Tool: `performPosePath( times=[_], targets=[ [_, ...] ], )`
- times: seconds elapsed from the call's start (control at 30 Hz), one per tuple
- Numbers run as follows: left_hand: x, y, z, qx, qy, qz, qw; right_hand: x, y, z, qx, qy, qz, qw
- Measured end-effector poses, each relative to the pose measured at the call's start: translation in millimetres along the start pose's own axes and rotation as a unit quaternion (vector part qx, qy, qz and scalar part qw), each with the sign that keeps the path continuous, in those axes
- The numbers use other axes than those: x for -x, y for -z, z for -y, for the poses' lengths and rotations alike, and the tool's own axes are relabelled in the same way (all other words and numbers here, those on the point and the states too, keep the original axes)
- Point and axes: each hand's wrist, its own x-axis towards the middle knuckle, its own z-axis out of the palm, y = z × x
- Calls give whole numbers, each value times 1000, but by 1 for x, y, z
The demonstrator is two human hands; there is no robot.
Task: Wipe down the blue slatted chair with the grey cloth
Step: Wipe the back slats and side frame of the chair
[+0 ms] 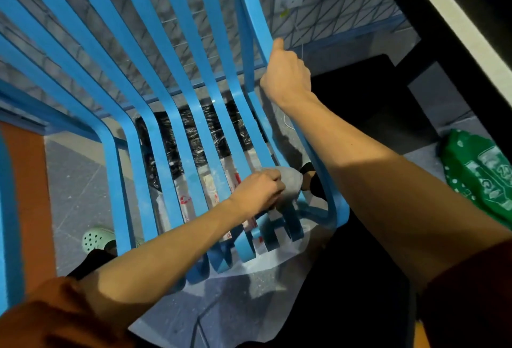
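Note:
The blue slatted chair (155,76) fills the view from above, its long slats curving from the back down into the seat. My left hand (257,192) grips the bunched grey cloth (291,184) and presses it on the seat slats near the right front corner. My right hand (285,76) is curled round the rightmost slat of the chair back, higher up.
A green printed bag (482,178) lies on the floor at the right. Plastic bags (199,137) show under the seat through the slats. A mint-green clog (97,239) is on the grey tile floor at lower left. A dark table leg and white tabletop edge (454,23) stand at the upper right.

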Motion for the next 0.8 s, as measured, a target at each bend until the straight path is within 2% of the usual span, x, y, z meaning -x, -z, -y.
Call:
performPosePath(
  times=[0.07,0.13,0.23,0.33,0.43,0.6,0.8],
  targets=[
    [9,-10,-8,60,1,-3,998,1,-1,0,2,1,4,1000],
    [17,-27,-21,132,25,29,991,0,-3,-1,1,2,6,1000],
    [15,-40,-30,193,15,61,979,-3,-3,-1,-5,3,5,1000],
    [9,-31,-22,146,-11,48,988,-2,-2,0,-13,6,4,1000],
    [-1,-16,-2,35,-19,22,999,0,1,0,-22,6,3,1000],
    [-29,7,41,37,70,-19,997,2,1,-1,-40,14,16,999],
    [-64,31,91,61,182,-82,978,1,-2,-3,-51,12,25,998]
  ],
)
